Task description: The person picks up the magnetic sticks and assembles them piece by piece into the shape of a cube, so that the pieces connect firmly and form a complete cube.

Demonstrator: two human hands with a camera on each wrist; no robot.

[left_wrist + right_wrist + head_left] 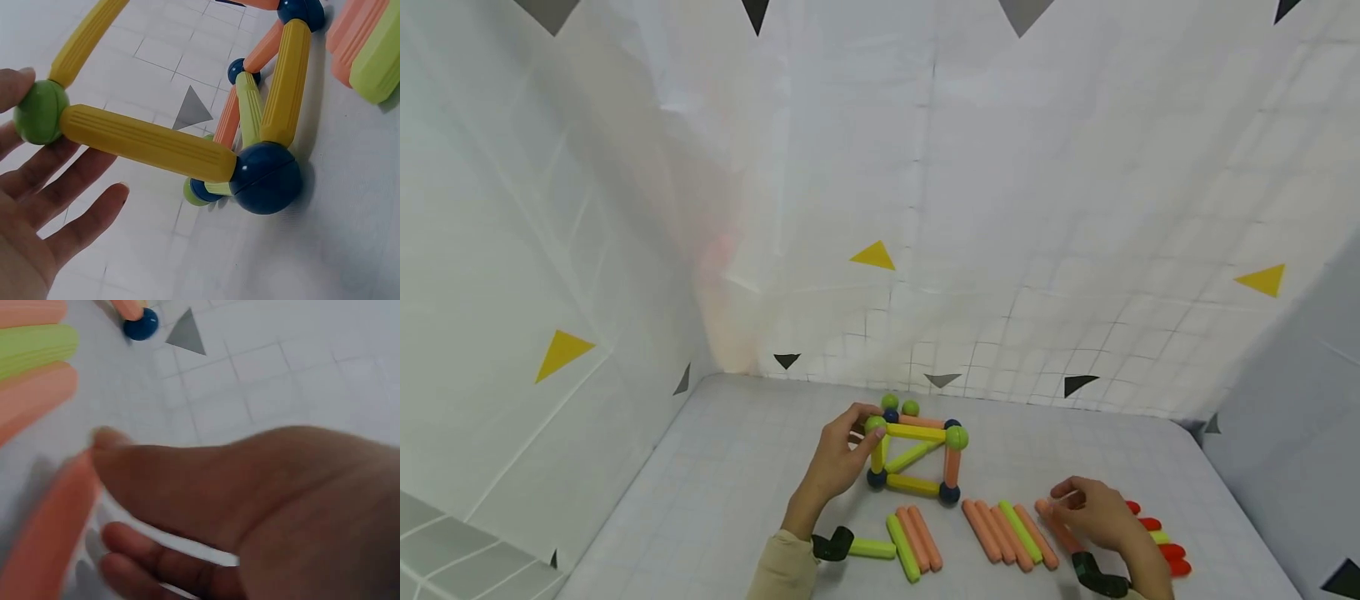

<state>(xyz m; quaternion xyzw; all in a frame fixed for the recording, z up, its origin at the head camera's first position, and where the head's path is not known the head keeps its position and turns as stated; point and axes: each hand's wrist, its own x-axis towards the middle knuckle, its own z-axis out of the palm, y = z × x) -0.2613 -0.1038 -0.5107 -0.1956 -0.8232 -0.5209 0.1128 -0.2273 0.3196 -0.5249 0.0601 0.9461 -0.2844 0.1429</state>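
Observation:
A frame of yellow, orange and green sticks joined by dark blue and green balls stands in the middle of the table. My left hand [838, 450] pinches the green ball [41, 112] at its upper left corner. From that ball a yellow stick [147, 142] runs down to a blue ball [265, 178]. At the right, my right hand [1093, 510] has thumb and fingers at the far end of an orange stick [1062, 528]. In the right wrist view the thumb [169, 475] overlaps the tip of this blurred stick [53, 531].
Orange sticks and a green stick [1019, 531] lie in a row left of the right hand. Another small group [919, 539] lies nearer the middle, beside a sideways green stick [872, 548]. Red-ended sticks [1172, 552] lie right of the right hand. White walls surround the table [700, 500].

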